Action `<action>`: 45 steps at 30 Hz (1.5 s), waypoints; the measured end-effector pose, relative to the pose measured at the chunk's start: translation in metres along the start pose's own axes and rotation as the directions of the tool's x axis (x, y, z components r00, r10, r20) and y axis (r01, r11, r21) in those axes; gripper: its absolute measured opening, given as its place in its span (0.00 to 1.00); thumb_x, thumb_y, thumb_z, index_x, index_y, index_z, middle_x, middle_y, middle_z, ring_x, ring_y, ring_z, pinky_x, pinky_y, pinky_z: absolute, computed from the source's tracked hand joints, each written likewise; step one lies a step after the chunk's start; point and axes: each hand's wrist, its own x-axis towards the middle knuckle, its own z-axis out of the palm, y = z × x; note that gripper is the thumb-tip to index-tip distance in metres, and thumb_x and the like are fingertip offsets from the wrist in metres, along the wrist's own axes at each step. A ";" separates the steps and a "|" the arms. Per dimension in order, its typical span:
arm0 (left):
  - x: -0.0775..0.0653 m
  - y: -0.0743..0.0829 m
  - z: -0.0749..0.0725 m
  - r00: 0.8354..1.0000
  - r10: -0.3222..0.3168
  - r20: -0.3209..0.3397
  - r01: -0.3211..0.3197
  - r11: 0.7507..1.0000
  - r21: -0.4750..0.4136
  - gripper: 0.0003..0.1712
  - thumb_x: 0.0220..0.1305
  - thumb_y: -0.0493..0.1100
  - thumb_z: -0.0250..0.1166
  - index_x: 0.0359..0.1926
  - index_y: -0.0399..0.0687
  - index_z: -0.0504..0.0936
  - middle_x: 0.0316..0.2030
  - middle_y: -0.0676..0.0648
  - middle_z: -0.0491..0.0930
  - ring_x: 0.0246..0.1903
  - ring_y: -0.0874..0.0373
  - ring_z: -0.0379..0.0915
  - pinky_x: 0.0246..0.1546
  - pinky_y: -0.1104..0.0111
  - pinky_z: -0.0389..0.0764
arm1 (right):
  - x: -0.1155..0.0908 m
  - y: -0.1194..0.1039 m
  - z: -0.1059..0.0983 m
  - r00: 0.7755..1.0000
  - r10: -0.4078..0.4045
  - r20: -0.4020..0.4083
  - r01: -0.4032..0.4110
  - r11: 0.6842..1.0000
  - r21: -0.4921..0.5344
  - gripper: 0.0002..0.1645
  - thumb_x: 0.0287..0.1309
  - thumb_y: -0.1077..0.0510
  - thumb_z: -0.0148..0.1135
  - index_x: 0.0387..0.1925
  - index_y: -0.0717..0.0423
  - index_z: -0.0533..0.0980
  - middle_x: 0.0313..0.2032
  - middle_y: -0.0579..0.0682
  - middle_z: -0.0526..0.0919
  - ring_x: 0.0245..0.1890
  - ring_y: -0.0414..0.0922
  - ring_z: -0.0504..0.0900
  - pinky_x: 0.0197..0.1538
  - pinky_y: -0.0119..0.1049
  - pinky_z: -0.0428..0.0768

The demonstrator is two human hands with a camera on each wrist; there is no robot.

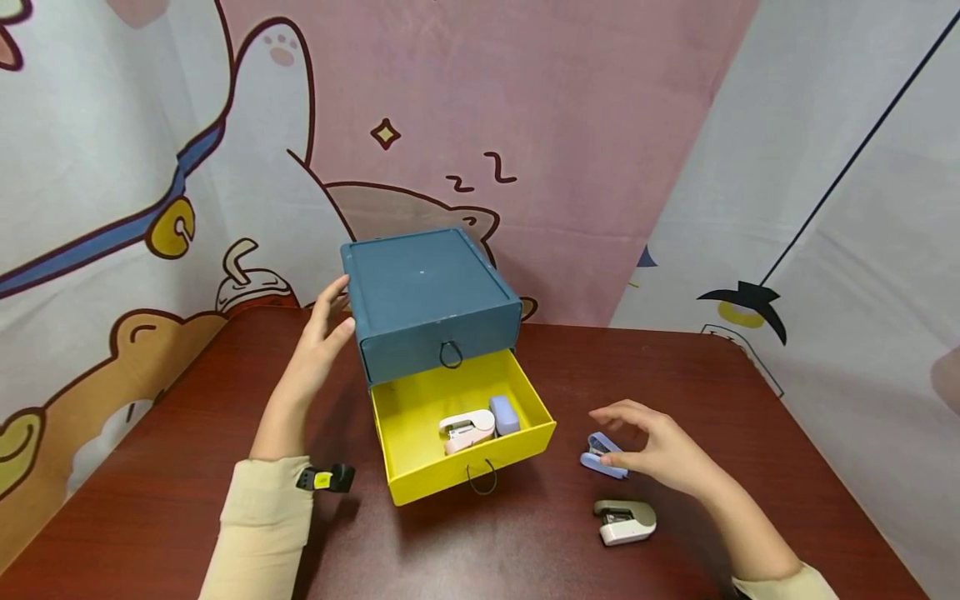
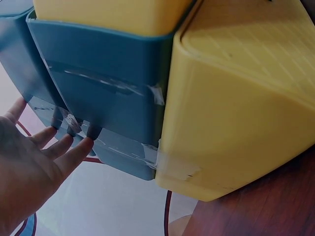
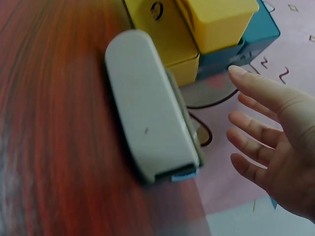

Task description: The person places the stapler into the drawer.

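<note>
My left hand (image 1: 318, 346) rests against the left side of a blue drawer box (image 1: 431, 279), its fingers spread. In the left wrist view, the fingertips (image 2: 88, 143) lie right at the box's taped blue wall. My right hand (image 1: 663, 446) hovers around a light-blue stapler (image 1: 600, 462) on the table, thumb and fingers apart. Nearer the front lies a white and olive stapler (image 1: 626, 523), large in the right wrist view. Below the box's upper drawer, a yellow drawer (image 1: 420, 483) is pulled out, holding a white and pink stapler (image 1: 468, 429) and a lavender object (image 1: 504, 415).
The box stands on a dark red-brown wooden table (image 1: 495, 558). A cartoon-printed cloth (image 1: 570, 125) hangs behind and around the table. Black loop pulls hang from both drawer fronts, the lower loop (image 1: 483, 483) facing me.
</note>
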 end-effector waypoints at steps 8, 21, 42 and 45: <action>-0.001 0.000 0.000 1.000 -0.003 -0.002 0.003 1.000 0.005 0.36 0.70 0.43 0.50 0.75 0.54 0.49 0.69 0.40 0.52 0.68 0.45 0.47 0.62 0.43 0.52 | -0.008 0.038 0.001 0.984 0.113 0.141 -0.115 0.993 0.011 0.36 0.46 0.52 0.75 0.58 0.56 0.74 0.49 0.50 0.77 0.45 0.47 0.76 0.43 0.41 0.75; -0.001 0.002 0.000 1.000 -0.007 0.005 0.007 1.000 0.003 0.36 0.70 0.44 0.51 0.75 0.52 0.48 0.69 0.38 0.51 0.68 0.43 0.47 0.62 0.42 0.52 | -0.012 0.057 0.007 0.957 0.160 0.244 -0.171 0.985 0.022 0.38 0.47 0.51 0.75 0.61 0.54 0.72 0.45 0.46 0.76 0.39 0.42 0.73 0.33 0.34 0.74; 0.001 -0.001 0.000 1.000 0.005 -0.003 -0.005 1.000 -0.001 0.36 0.70 0.44 0.51 0.75 0.52 0.50 0.67 0.37 0.55 0.66 0.42 0.50 0.60 0.44 0.54 | -0.010 0.049 0.011 0.995 0.063 0.082 -0.066 0.997 0.031 0.32 0.45 0.70 0.70 0.56 0.57 0.75 0.42 0.47 0.77 0.33 0.44 0.72 0.28 0.32 0.71; 0.001 -0.002 0.000 1.000 0.007 -0.003 -0.007 1.000 0.001 0.36 0.70 0.44 0.51 0.75 0.52 0.50 0.67 0.37 0.54 0.66 0.43 0.50 0.61 0.43 0.54 | -0.006 0.032 0.008 0.999 0.029 0.031 -0.030 0.999 0.040 0.32 0.42 0.73 0.69 0.54 0.61 0.75 0.41 0.51 0.78 0.32 0.45 0.73 0.28 0.33 0.72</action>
